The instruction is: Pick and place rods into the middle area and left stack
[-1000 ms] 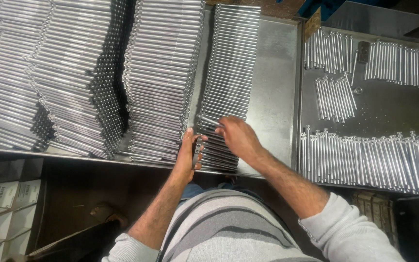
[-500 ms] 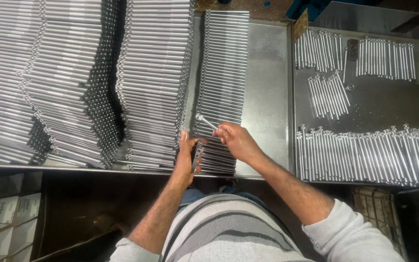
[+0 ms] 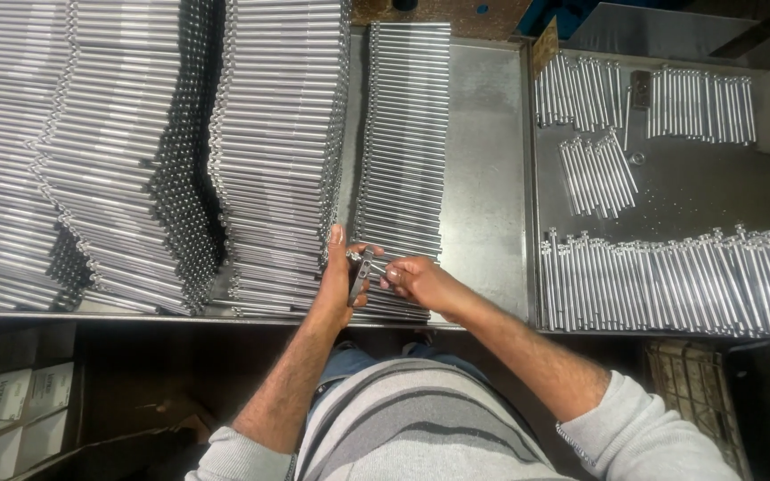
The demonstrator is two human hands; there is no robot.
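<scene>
Steel sheet covers your counter (image 3: 483, 160), with tall stacks of metal rods (image 3: 135, 151) filling the upper left. Pale cartons (image 3: 11, 405) sit at lower left, below the counter edge. Mid-frame, your left hand (image 3: 342, 283) is clamped on a small dark metal piece (image 3: 364, 274), and your right hand (image 3: 416, 281) pinches a thin rod (image 3: 383, 264) against it, over the flat row of rods (image 3: 407, 134).

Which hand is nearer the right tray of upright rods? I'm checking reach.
The right hand. It rests on the flat rod row, just across the bare metal strip from the right tray. The left hand sits farther off, at that row's left edge.
</scene>
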